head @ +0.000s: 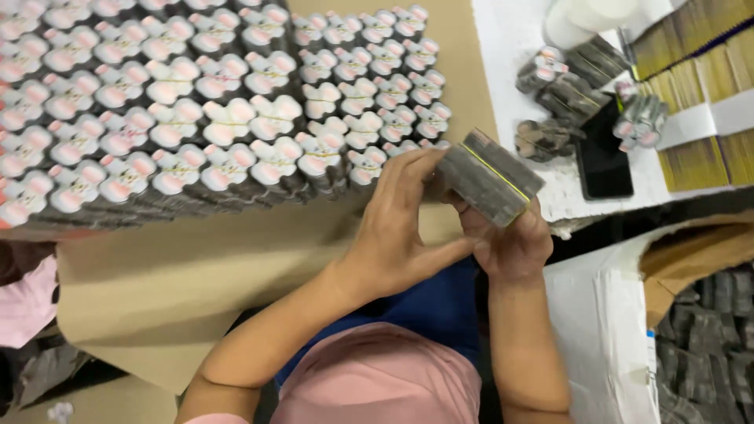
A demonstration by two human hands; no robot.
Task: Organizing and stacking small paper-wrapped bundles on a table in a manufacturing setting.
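Observation:
Both my hands hold one grey bundle of stacked cards [488, 177], bound by a thin yellow band, just above the near edge of the brown cardboard sheet [181, 267]. My left hand [397, 228] grips the bundle's left end with fingers curled over its top. My right hand [510, 239] supports it from below and the right. On the cardboard to the left, many upright bundles with rabbit-shaped white and pink tops [228, 118] stand in tight rows.
On a white surface [510, 47] at the right lie several loose banded bundles [569, 94], a black phone [603, 161] and trays of yellow-edged stacks [699, 86]. A box with grey bundles [707, 345] stands low at the right. Pink fabric [27, 302] lies at the left.

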